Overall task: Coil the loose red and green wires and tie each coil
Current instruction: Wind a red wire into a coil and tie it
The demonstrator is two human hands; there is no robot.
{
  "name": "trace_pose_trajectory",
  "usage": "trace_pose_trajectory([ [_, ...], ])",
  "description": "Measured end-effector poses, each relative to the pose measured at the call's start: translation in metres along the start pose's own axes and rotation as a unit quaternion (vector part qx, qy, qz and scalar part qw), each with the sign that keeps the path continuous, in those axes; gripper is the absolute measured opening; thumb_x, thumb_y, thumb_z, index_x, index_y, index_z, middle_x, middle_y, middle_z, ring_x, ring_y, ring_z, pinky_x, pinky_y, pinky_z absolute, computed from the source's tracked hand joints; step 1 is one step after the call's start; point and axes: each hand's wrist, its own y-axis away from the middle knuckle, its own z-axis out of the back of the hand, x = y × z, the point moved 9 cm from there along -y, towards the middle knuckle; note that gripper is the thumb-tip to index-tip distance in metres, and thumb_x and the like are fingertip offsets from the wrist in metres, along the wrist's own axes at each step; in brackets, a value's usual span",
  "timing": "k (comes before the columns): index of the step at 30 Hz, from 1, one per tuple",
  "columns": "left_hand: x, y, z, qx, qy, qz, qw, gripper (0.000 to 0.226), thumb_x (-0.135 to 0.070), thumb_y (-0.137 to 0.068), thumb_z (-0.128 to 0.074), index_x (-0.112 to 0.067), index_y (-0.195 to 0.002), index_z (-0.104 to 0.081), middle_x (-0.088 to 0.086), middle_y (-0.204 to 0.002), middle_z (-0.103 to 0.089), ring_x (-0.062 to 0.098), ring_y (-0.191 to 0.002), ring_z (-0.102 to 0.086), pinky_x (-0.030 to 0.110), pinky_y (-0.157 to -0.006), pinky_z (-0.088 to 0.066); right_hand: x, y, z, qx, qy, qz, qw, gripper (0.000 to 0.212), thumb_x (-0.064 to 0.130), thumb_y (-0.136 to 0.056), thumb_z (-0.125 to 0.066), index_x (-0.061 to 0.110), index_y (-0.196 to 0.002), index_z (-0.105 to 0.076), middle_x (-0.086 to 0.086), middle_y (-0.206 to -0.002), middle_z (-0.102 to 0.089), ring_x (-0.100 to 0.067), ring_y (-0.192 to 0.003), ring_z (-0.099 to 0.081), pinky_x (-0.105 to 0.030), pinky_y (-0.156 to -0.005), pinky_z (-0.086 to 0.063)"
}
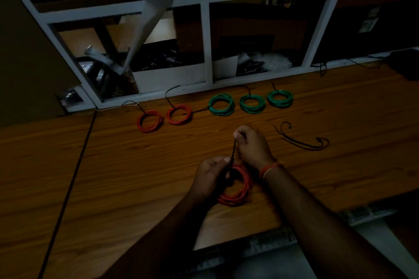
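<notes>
From the head camera, the left hand (212,174) grips a red wire coil (238,188) near the front edge of the wooden table (113,165). The right hand (252,145) pinches the black tie (233,150) rising from that coil. Further back lie two tied red coils (149,121) and three tied green coils (221,104). Spare ties (301,140) lie to the right.

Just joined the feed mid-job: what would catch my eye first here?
Both hands at centre: the left hand grips a red coil while the right hand pulls a black tie up from it. Behind, a row of two red coils and three green coils lies along the table's far edge.
</notes>
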Motion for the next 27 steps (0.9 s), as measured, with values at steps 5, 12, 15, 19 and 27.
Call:
trace_pose_trajectory([
  [5,-0.006,0.001,-0.004,-0.016,-0.066,-0.018,0.998,0.045,-0.020,-0.102,-0.061,-0.024,-0.058,-0.065,-0.008,-0.055,-0.052,0.007,-0.049,-0.045,0.023,-0.051,-0.033,0.011,0.004,0.005,0.006,-0.039,0.013,0.999,0.016,0.015,-0.105,-0.047,0.014,-0.091,-0.055,0.001,-0.085,-0.066,-0.016,-0.076,-0.061,-0.027,-0.060,-0.043],
  [12,-0.005,0.002,-0.004,-0.014,-0.102,-0.016,0.995,0.019,-0.017,-0.101,-0.063,-0.013,-0.093,-0.080,0.010,-0.089,-0.077,0.018,-0.083,-0.069,0.033,-0.075,-0.049,0.027,0.010,0.027,-0.107,-0.049,0.038,0.992,0.014,0.011,-0.103,-0.050,0.011,-0.091,-0.055,0.001,-0.082,-0.060,-0.001,-0.071,-0.052,-0.012,-0.054,-0.034],
  [15,-0.004,0.004,-0.007,0.004,-0.110,-0.024,0.994,0.022,-0.023,-0.103,-0.060,-0.010,-0.101,-0.079,0.012,-0.094,-0.077,0.020,-0.082,-0.068,0.032,-0.070,-0.047,0.031,0.011,0.028,-0.134,-0.059,0.038,0.989,0.010,0.009,-0.103,-0.051,0.008,-0.094,-0.056,-0.001,-0.082,-0.061,0.000,-0.070,-0.051,-0.006,-0.056,-0.038],
  [19,-0.007,0.005,-0.008,0.004,-0.129,-0.024,0.991,0.024,-0.027,-0.104,-0.059,-0.013,-0.099,-0.078,0.006,-0.085,-0.074,0.021,-0.072,-0.062,0.034,-0.064,-0.042,0.032,0.010,0.030,-0.141,-0.065,0.028,0.987,0.010,0.009,-0.102,-0.051,0.007,-0.094,-0.057,0.000,-0.083,-0.061,0.000,-0.070,-0.052,-0.006,-0.056,-0.039],
  [27,-0.006,0.006,0.012,-0.075,-0.039,-0.027,0.996,0.031,-0.029,-0.100,-0.064,0.000,-0.104,-0.073,0.015,-0.081,-0.062,0.026,-0.073,-0.055,0.035,-0.065,-0.039,0.042,0.014,0.025,0.010,-0.081,0.041,0.996,0.020,0.031,-0.104,-0.053,0.017,-0.095,-0.064,0.004,-0.084,-0.066,-0.010,-0.079,-0.063,-0.028,-0.070,-0.051],
])
